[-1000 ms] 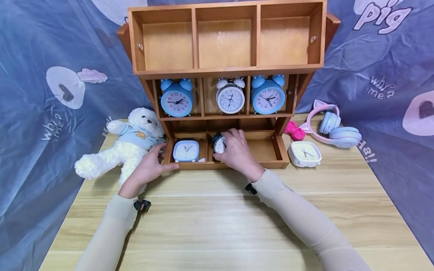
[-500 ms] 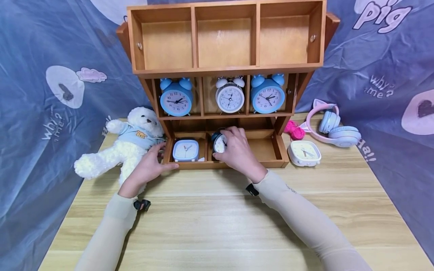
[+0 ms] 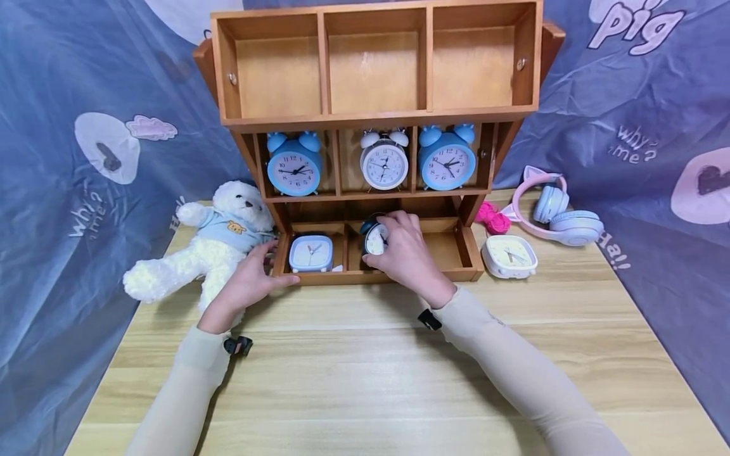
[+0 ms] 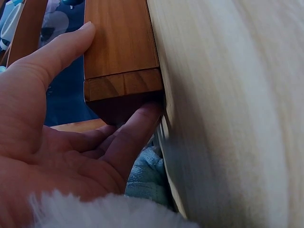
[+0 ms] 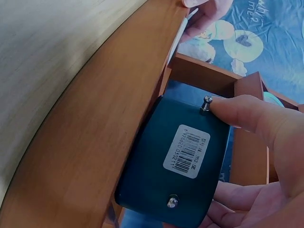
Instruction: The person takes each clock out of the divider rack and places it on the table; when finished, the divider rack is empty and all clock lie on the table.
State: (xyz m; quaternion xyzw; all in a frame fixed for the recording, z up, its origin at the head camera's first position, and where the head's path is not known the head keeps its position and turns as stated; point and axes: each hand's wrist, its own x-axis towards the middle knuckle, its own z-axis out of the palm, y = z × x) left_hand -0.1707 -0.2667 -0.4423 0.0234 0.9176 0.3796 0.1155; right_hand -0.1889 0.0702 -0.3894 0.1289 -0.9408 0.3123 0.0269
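Observation:
My right hand (image 3: 402, 250) grips a small dark teal twin-bell alarm clock (image 3: 375, 240), its white dial turned toward the front left, in the middle compartment of the wooden shelf's (image 3: 365, 277) bottom row. Up close in the right wrist view, the clock's underside (image 5: 156, 161) shows a barcode label and two metal feet, with the thumb beside one foot. At the shelf's lower left corner, my left hand (image 3: 251, 278) holds on, thumb along the front board (image 4: 121, 42) and fingers around the side. A blue square clock (image 3: 310, 253) sits in the bottom left compartment.
Two blue twin-bell clocks (image 3: 293, 171) (image 3: 448, 166) and a white one (image 3: 384, 166) stand in the middle row. A white teddy bear (image 3: 208, 256) leans left of the shelf. On the right are a white square clock (image 3: 509, 256), pink yarn (image 3: 493, 218) and cat-ear headphones (image 3: 561, 218).
My right hand has shifted the teal clock slightly to the right within the middle compartment, and more of its dial shows. My left hand keeps its place on the shelf corner.

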